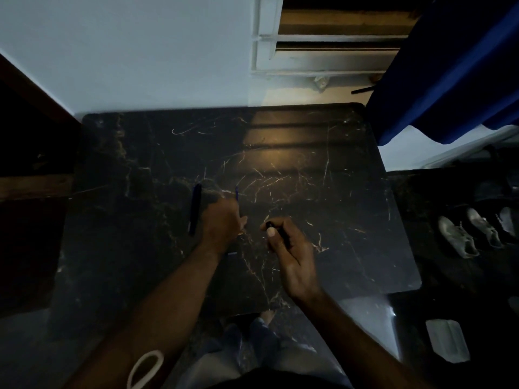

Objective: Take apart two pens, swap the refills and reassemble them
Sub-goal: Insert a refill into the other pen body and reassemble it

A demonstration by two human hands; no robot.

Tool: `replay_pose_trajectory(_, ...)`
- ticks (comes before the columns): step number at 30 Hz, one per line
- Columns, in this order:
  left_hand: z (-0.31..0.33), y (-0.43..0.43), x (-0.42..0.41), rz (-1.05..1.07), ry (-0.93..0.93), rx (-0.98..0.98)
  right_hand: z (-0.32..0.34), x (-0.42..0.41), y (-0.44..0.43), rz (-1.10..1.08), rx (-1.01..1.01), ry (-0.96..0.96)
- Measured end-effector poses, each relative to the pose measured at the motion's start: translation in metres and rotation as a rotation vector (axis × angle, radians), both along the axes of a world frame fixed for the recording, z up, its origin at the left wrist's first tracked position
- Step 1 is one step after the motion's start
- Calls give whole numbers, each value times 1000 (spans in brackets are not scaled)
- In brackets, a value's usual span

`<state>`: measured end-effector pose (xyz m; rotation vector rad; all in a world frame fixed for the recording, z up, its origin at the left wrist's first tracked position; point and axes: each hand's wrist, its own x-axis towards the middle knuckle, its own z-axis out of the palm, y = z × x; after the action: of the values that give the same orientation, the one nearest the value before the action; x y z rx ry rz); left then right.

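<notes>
A blue pen (194, 209) lies on the black marble table (323, 169), pointing away from me, just left of my left hand (222, 224). That hand is closed around a thin blue part (236, 193) whose tip sticks out past the knuckles; a short end (232, 253) shows below the wrist. The light is too dim to tell whether it is a refill or a barrel. My right hand (289, 248) grips a black pen piece (276, 230) between thumb and fingers, its blunt end pointing left. The two hands are a short gap apart.
The table stands against a pale wall. A blue curtain (449, 68) hangs at the back right. Shoes (474, 231) lie on the floor to the right. Dark wooden furniture (31, 164) stands on the left. My knees show below the table's near edge.
</notes>
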<state>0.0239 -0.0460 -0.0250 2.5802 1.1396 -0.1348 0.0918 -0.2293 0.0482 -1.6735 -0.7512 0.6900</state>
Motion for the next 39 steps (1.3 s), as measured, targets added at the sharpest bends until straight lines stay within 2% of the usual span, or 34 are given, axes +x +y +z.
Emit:
replay_pose_trajectory(6,-7,-5,3,158,32,-94,-3,5,0,15,16,28)
replay_pose_trajectory(12,-6,-7,10,241,104,-79,-1,14,2,50,34,55)
replay_pose_trajectory(18,-5,-12,13,305,53,-216,-3,25,8,73,25,20)
replay_pose_trajectory(20,6,-13,15,418,-96,-384,-3,27,10,73,26,0)
replay_pose_trajectory(23,46,-9,13,621,-626,-771,1,29,16,54,54,9)
replay_pose_trajectory(25,81,-8,6,544,-970,-869,6,30,22,38,76,31)
replay_pose_trajectory(27,114,-7,-1,415,-1128,-855,12,30,30,24,110,48)
replay_pose_trajectory(33,155,4,-14,150,-1099,-602,35,25,55,-4,190,44)
replay_pose_trajectory(39,164,13,-21,-23,-954,-482,49,15,65,-3,206,-9)
